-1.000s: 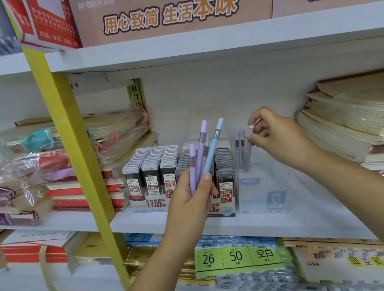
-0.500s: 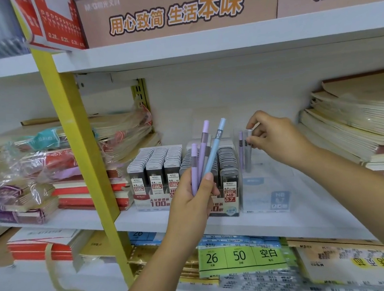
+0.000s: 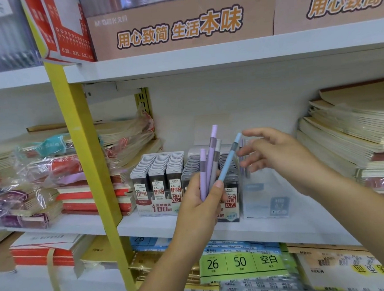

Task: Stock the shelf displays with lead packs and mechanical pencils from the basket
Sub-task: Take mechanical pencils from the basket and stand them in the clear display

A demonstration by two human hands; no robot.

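Lilac and pale blue mechanical pencils (image 3: 211,164) are standing fanned in the left hand (image 3: 200,204), whose fingers are curling round their lower ends in front of the white shelf (image 3: 307,225). The blue pencil (image 3: 230,158) is leaning toward the right hand (image 3: 276,154), which is hovering just beside its top, fingers spread wide and holding nothing. Behind that hand a clear display box (image 3: 266,199) is sitting on the shelf. Rows of dark lead packs (image 3: 157,171) are filling the displays to its left. Stacked notebooks (image 3: 351,132) are lying at far right.
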